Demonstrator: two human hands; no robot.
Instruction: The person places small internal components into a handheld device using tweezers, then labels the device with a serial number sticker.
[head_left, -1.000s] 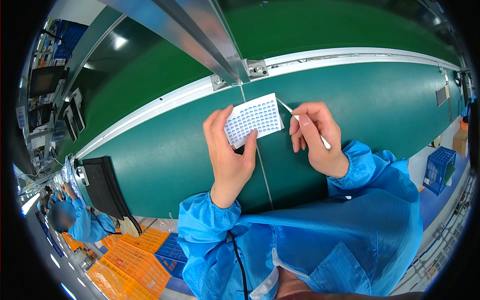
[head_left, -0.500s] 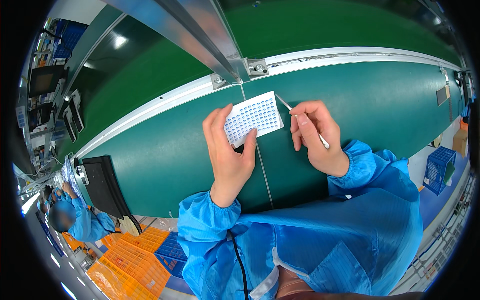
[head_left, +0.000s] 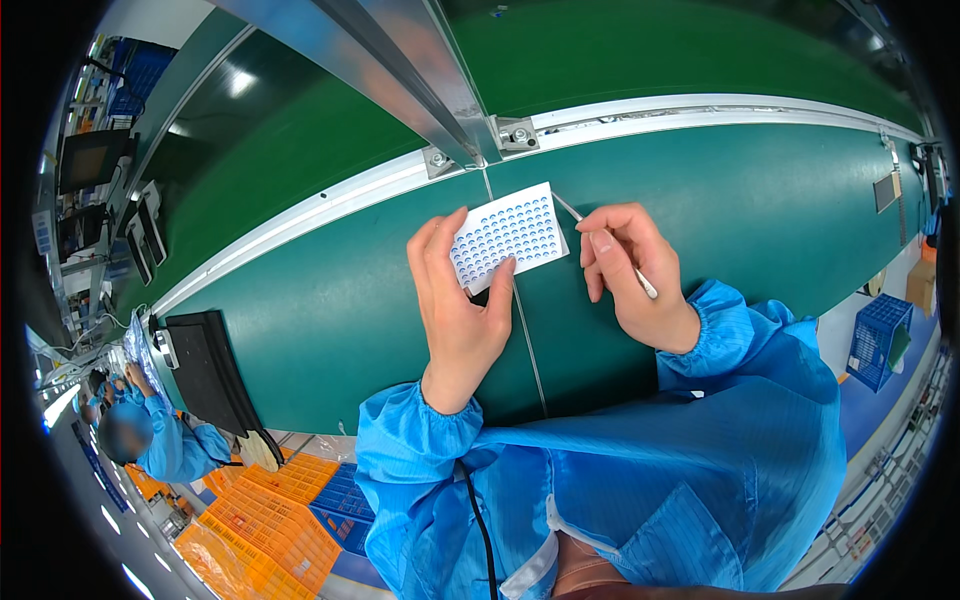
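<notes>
Green tabletop [head_left: 330,330] forms the work surface. Left hand [head_left: 460,325]: thumb and fingers pinch a white sheet [head_left: 508,230] with rows of blue marks, near the middle of the tabletop's far edge; whether it rests on the tabletop cannot be told. Right hand [head_left: 645,285]: thumb and fingertips pinch a slim tool [head_left: 567,206], its tip beside the sheet's far right corner; contact cannot be confirmed. Apparent step: tip work at that corner. Next move likely calls for a steady sheet and fine tip control. Beyond, a white rail [head_left: 355,195] borders the far edge, beneath a metal post [head_left: 400,80].
</notes>
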